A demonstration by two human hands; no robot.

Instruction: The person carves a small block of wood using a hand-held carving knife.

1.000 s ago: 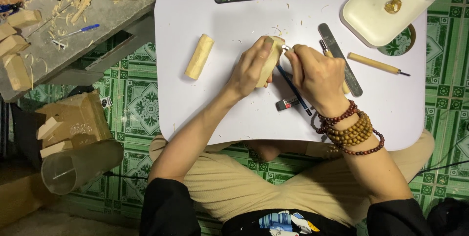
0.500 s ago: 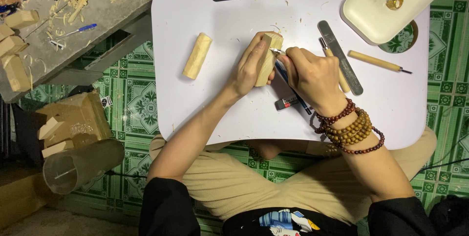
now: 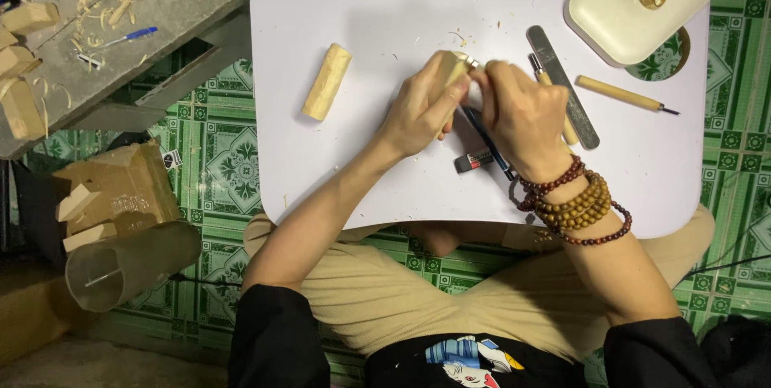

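A pale wooden block [image 3: 447, 68] is held near the middle of the white lap desk [image 3: 361, 163], slightly above its centre. Its long axis is tilted, running roughly from seven o'clock up to one o'clock. The block is wrapped by the left hand [image 3: 419, 108], which comes in from seven o'clock; the fingers are closed around its lower part, so only the upper end is seen. The right hand [image 3: 522, 111] is set just beside it at three o'clock, its fingertips touching the block's upper end. The fingers of this hand are curled shut on a dark-handled carving tool [image 3: 486, 140], whose shaft trails away toward five o'clock; its tip is blurred and hidden at the block, so the exact contact cannot be told. The block lies toward nine o'clock from the right fingers, and both hands are in touch with it.

Further out, a second, rounder wooden piece [image 3: 327, 82] is seen lying free at nine o'clock, well apart from the hands. A small dark eraser-like piece [image 3: 473, 162] lies at five o'clock. A flat metal file [image 3: 562, 87] and a wooden-handled gouge [image 3: 622, 95] are found at three o'clock, and a cream lamp base [image 3: 618, 14] at two o'clock.
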